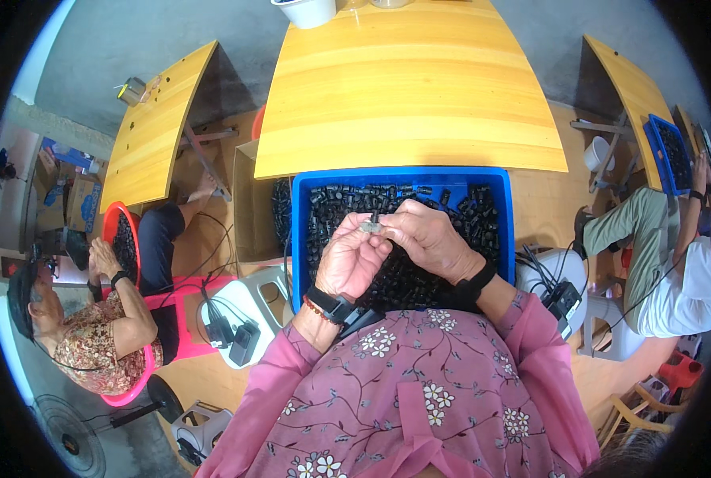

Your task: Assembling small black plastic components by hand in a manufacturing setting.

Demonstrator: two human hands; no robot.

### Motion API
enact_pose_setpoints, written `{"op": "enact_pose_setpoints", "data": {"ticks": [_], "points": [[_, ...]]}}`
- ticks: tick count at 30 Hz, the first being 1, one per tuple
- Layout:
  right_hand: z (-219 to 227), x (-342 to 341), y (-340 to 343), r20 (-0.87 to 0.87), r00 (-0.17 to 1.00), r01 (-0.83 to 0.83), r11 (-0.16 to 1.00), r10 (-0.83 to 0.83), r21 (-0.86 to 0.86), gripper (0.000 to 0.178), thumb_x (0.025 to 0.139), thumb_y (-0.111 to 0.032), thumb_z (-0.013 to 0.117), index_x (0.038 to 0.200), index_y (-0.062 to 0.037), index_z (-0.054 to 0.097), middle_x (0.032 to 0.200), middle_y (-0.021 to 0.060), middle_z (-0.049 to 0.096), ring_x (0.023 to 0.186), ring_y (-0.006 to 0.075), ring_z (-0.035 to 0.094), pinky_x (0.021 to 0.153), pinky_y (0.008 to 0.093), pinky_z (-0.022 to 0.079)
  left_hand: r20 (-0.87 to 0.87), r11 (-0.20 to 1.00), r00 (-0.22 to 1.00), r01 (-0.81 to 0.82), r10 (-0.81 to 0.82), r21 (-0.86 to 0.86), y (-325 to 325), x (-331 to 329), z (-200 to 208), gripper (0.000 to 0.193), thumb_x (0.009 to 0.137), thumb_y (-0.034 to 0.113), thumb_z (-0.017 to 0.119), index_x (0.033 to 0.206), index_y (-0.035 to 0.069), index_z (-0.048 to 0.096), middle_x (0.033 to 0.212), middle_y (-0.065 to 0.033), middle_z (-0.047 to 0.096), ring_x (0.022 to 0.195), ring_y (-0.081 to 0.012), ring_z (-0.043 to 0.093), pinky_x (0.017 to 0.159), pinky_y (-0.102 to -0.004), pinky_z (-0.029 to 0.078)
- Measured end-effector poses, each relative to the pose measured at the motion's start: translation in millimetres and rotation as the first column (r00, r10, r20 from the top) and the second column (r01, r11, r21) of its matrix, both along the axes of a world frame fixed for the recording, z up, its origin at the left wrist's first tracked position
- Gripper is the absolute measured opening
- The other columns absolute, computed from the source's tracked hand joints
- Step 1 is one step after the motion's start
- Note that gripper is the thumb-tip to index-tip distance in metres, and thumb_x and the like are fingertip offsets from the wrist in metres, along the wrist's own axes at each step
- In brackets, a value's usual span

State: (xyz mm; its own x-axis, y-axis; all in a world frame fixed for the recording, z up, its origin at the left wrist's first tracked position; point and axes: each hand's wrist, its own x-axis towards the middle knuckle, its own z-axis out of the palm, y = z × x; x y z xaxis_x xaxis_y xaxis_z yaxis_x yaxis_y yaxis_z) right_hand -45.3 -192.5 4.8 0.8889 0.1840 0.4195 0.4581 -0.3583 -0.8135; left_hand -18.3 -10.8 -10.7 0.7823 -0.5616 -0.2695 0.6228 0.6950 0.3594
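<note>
Above a blue bin (500, 239) filled with small black cylindrical parts (403, 287), my two hands meet fingertip to fingertip. Between them is a small greyish, translucent-looking piece (371, 227) with a dark bit standing up from it. My left hand (349, 256) pinches it from the left, thumb and forefinger closed. From the right, the closed fingers of my right hand (429, 240) press against the same piece. Its exact kind is too small to make out.
A yellow wooden table (411, 88) stands just beyond the bin, with a white tub (308, 11) at its far edge. White stools (248, 319) bearing black devices flank me. A co-worker (92, 334) sits left by a red basin (122, 239); another person (682, 279) sits right.
</note>
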Motion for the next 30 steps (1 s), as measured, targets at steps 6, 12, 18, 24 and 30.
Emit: {"op": "enact_pose_setpoints", "data": {"ticks": [6, 12, 18, 24, 30], "points": [[-9, 3, -1, 0.052, 0.997, 0.052, 0.998, -0.054, 0.029, 0.017, 0.091, -0.01, 0.064, 0.105, 0.0003, 0.066, 0.083, 0.0133, 0.058, 0.074, 0.0296, 0.063, 0.066, 0.0356, 0.052, 0.037, 1.0, 0.999, 0.007, -0.006, -0.02, -1, -1, -2, 0.006, 0.094, 0.003, 0.059, 0.099, 0.004, 0.059, 0.098, -0.0078, 0.064, 0.087, -0.016, 0.06, 0.077, -0.0297, 0.05], [-5, 4, -5, -0.045, 0.998, 0.045, 0.998, -0.044, 0.041, 0.015, 0.09, -0.007, 0.065, 0.103, 0.0008, 0.067, 0.081, 0.0114, 0.061, 0.072, 0.0248, 0.063, 0.065, 0.0315, 0.05, 0.059, 0.999, 0.998, 0.001, -0.004, 0.043, -1, -1, 2, 0.001, 0.095, 0.007, 0.059, 0.096, 0.007, 0.06, 0.091, -0.007, 0.064, 0.077, -0.0148, 0.057, 0.074, -0.0307, 0.047], [-4, 3, -9, -0.324, 0.944, 0.157, 0.943, -0.057, 0.292, 0.015, 0.088, -0.009, 0.07, 0.101, -0.0007, 0.069, 0.082, 0.0006, 0.061, 0.073, 0.0065, 0.053, 0.065, 0.0243, 0.046, 0.019, 0.994, 0.994, 0.11, -0.11, 0.017, 0, -1, 5, 0.007, 0.098, 0.011, 0.057, 0.101, 0.005, 0.058, 0.09, -0.0064, 0.062, 0.075, -0.0145, 0.053, 0.069, -0.0281, 0.047], [-8, 3, -4, -0.382, 0.919, 0.098, 0.885, 0.095, 0.455, 0.012, 0.091, -0.011, 0.068, 0.091, 0.0005, 0.067, 0.076, -0.0013, 0.061, 0.067, 0.0039, 0.051, 0.06, 0.0225, 0.045, 0.019, 0.97, 0.984, 0.174, -0.18, 0.168, -4, -4, 13, 0.008, 0.098, 0.015, 0.059, 0.099, 0.007, 0.06, 0.086, -0.0046, 0.06, 0.073, -0.013, 0.055, 0.066, -0.0283, 0.047], [0, 3, -14, -0.445, 0.891, 0.07, 0.941, 0.09, 0.33, 0.016, 0.094, -0.016, 0.066, 0.092, 0.0002, 0.067, 0.077, 0.0, 0.062, 0.07, 0.0035, 0.053, 0.062, 0.0213, 0.045, 0.065, 0.953, 0.97, 0.218, -0.236, 0.212, -2, -2, 11, 0.01, 0.097, 0.017, 0.061, 0.097, 0.008, 0.061, 0.085, -0.0051, 0.06, 0.072, -0.0137, 0.055, 0.062, -0.0269, 0.046]]}}
